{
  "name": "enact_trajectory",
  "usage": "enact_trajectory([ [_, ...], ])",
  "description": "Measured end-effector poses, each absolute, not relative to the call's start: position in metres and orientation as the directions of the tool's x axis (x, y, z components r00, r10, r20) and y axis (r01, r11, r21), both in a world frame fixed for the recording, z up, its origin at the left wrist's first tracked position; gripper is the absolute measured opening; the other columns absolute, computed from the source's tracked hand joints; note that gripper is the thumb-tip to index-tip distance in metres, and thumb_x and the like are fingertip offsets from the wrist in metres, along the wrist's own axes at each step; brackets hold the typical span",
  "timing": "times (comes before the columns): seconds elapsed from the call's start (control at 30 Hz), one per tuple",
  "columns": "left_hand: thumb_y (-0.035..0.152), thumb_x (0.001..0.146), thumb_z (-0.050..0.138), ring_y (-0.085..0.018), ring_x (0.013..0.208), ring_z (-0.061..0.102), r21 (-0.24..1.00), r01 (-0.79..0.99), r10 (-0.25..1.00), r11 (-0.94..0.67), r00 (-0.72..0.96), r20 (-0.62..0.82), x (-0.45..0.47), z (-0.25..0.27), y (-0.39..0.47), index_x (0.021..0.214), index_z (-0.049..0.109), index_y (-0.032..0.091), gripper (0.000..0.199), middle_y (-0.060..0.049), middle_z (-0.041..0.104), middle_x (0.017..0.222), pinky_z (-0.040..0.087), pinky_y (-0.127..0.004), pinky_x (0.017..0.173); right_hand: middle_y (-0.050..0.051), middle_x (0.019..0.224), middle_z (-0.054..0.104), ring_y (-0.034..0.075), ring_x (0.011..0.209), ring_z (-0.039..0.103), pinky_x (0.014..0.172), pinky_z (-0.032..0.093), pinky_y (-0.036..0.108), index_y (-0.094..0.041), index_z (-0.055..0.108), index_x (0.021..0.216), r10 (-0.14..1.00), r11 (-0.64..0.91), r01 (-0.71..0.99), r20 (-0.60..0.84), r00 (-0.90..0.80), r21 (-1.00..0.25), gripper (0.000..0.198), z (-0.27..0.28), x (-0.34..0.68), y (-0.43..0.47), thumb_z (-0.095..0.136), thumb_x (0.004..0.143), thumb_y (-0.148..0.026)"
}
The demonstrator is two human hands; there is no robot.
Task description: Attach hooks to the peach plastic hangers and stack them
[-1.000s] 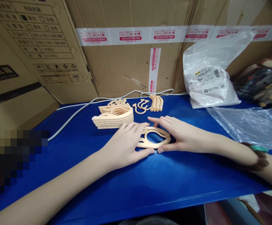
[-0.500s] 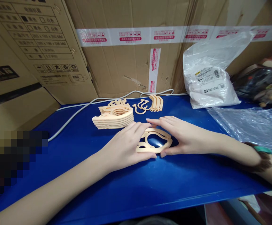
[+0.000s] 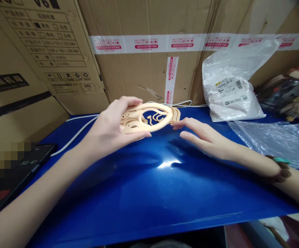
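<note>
My left hand (image 3: 110, 120) grips a cream plastic folding-hanger piece (image 3: 156, 128) by its left end, thumb below and fingers above. The piece is raised over the back of the blue table, its large oval opening facing me. My right hand (image 3: 203, 139) is open, thumb apart from the fingers. Its fingertips are close to the right end of the piece and to several curved cream hanger arms (image 3: 176, 114); I cannot tell if they touch. Cream hooks (image 3: 150, 120) show through the opening. The stack of similar pieces is mostly hidden behind my left hand and the held piece.
Cardboard boxes (image 3: 128, 72) wall off the back and left of the blue table (image 3: 149, 193). A white plastic bag (image 3: 232, 93) stands at back right, with clear plastic wrap (image 3: 273, 141) before it. A phone (image 3: 33, 165) lies left, near a white cable (image 3: 74, 136).
My left hand has lifted the hanger piece up and leftward, in front of the stack. My right hand has let go of it and opened. The view has shifted slightly.
</note>
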State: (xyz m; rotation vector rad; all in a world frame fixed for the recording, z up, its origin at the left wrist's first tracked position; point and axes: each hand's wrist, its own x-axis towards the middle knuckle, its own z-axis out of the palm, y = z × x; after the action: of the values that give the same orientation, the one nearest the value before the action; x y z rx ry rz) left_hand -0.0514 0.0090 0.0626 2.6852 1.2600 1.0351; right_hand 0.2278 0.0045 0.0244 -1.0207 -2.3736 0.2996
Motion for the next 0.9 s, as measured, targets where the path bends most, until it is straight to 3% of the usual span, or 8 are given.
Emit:
enact_trajectory([
  [0.17,0.056,0.068,0.074,-0.025,0.116,0.056,0.449,0.680,0.796,-0.580,0.357,0.488,-0.073,0.069,0.030,0.119,0.049,0.031,0.062,0.000,0.059,0.126,0.042,-0.039,0.106,0.013,0.130,0.052,0.026,0.116,0.050,0.101,0.040,0.046,-0.019,0.052,0.132,0.608,0.792,0.577,0.183,-0.772,-0.198,0.047,0.011,0.220,-0.001,0.043,0.095,-0.048],
  [0.3,0.053,0.069,0.073,-0.028,0.119,0.055,0.480,0.690,0.833,-0.542,0.364,0.418,-0.088,0.064,0.045,0.121,0.050,0.026,0.063,-0.004,0.059,0.128,0.040,-0.040,0.106,0.014,0.136,0.048,0.026,0.120,0.048,0.102,0.039,0.046,-0.020,0.051,0.135,0.600,0.800,0.586,0.134,-0.789,-0.132,0.047,0.007,0.218,-0.005,0.038,0.098,-0.046],
  [0.53,0.051,0.069,0.073,-0.030,0.121,0.053,0.504,0.709,0.870,-0.494,0.405,0.283,-0.103,0.061,0.058,0.130,0.046,0.025,0.071,-0.008,0.059,0.129,0.037,-0.044,0.106,0.015,0.136,0.048,0.027,0.120,0.050,0.101,0.041,0.048,-0.020,0.050,0.136,0.592,0.806,0.584,0.134,-0.795,-0.100,0.048,0.009,0.220,-0.005,0.038,0.098,-0.045],
  [0.9,0.052,0.068,0.074,-0.030,0.121,0.054,0.502,0.715,0.872,-0.486,0.435,0.224,-0.108,0.056,0.063,0.133,0.043,0.028,0.076,-0.007,0.056,0.133,0.037,-0.046,0.107,0.015,0.134,0.051,0.028,0.119,0.051,0.100,0.042,0.049,-0.022,0.052,0.135,0.588,0.809,0.579,0.157,-0.793,-0.102,0.046,0.008,0.219,-0.005,0.040,0.097,-0.045],
])
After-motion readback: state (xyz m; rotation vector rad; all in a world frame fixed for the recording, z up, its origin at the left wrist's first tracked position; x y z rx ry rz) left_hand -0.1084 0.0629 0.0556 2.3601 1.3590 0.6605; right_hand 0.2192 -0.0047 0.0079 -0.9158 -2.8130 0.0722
